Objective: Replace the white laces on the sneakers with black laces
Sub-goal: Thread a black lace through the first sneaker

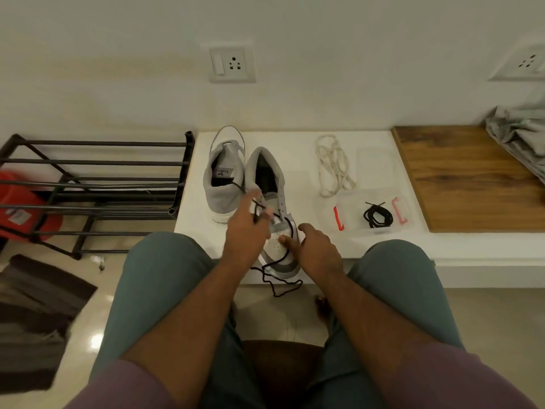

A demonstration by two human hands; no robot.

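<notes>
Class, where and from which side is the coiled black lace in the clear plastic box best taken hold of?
Pinch the coiled black lace by its two tips, which cross and stick out at the far end of the bundle. Come from above: the clear plastic box is open-topped and walled round.

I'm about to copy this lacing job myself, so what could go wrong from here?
The black lace trails off the white ledge toward the floor, so it could snag or be stepped on. The left hand pinches only a thin stretch of lace, a grip that might slip mid-pull. The right hand merely steadies the near sneaker at the ledge edge, so a hard tug could drag it off.
</notes>
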